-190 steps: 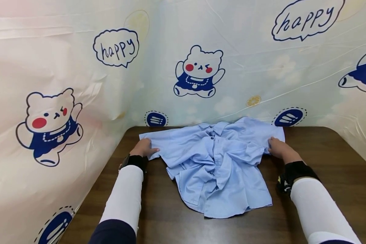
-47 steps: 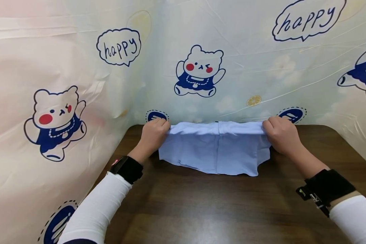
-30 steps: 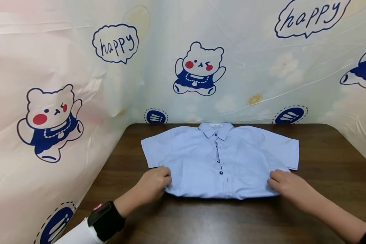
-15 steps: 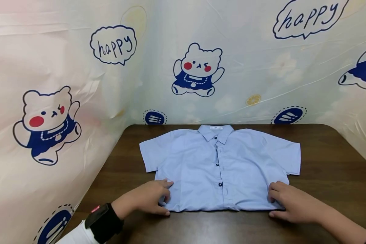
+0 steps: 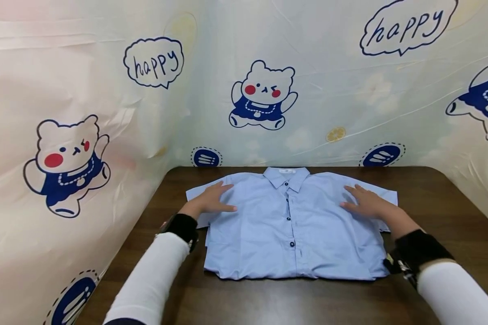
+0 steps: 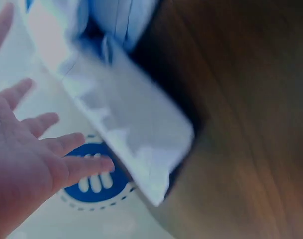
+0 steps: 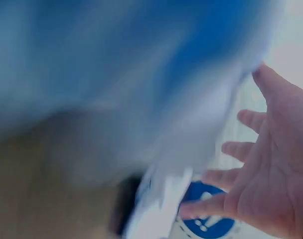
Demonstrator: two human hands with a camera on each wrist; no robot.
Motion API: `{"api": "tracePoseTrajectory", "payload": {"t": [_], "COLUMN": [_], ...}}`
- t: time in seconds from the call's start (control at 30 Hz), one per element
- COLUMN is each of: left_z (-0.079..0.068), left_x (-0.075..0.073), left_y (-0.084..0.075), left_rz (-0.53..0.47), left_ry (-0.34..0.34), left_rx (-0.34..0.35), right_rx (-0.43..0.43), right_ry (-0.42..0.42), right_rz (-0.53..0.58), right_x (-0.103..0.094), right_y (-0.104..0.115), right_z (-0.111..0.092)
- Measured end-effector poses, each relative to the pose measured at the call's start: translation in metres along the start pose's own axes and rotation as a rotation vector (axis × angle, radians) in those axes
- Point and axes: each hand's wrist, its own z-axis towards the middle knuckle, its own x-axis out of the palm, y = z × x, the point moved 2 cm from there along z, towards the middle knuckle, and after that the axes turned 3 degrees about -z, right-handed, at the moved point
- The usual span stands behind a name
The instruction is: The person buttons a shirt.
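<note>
A light blue short-sleeved shirt [image 5: 264, 230] lies front up on the table, collar toward the back wall and dark buttons down the middle. Its lower edge is a soft fold, with the hem out of sight. My left hand [image 5: 210, 198] is over the shirt's left sleeve, fingers spread and holding nothing. Over the sleeve on the other side is my right hand [image 5: 368, 203], also spread with nothing in it. Both wrist views show straight, parted fingers beside the shirt; the left hand [image 6: 37, 154] and right hand [image 7: 271, 169] appear apart from the cloth.
The brown wooden table [image 5: 284, 302] has rounded far corners. Behind it hangs a pale curtain [image 5: 325, 81] printed with bears and the word happy. A black band [image 5: 183, 228] circles the left wrist, another band [image 5: 420, 248] the right.
Earlier the shirt was rumpled, then lifted by both hands and laid down flat with its lower part folded under. Since then both hands have let go of the bottom edge and moved up toward the sleeves.
</note>
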Motion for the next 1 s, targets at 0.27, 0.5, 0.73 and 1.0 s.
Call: {"api": "tracePoseTrajectory", "payload": {"t": [0.27, 0.5, 0.73, 1.0], "left_z": [0.015, 0.01, 0.003, -0.004], "left_x": [0.033, 0.032, 0.028, 0.022], "left_y": [0.007, 0.007, 0.015, 0.017], "left_rz": [0.074, 0.153, 0.154, 0.138], "left_ry": [0.077, 0.041, 0.052, 0.061], "left_rx": [-0.205, -0.245, -0.249, -0.26], "right_rx": [0.26, 0.291, 0.282, 0.265], "right_ry": [0.254, 0.233, 0.237, 0.242], "right_rz": [0.045, 0.029, 0.007, -0.041], "right_x": [0.021, 0.02, 0.016, 0.012], "right_y": [-0.008, -0.008, -0.014, -0.022], "right_z": [0.026, 0.021, 0.017, 0.016]}}
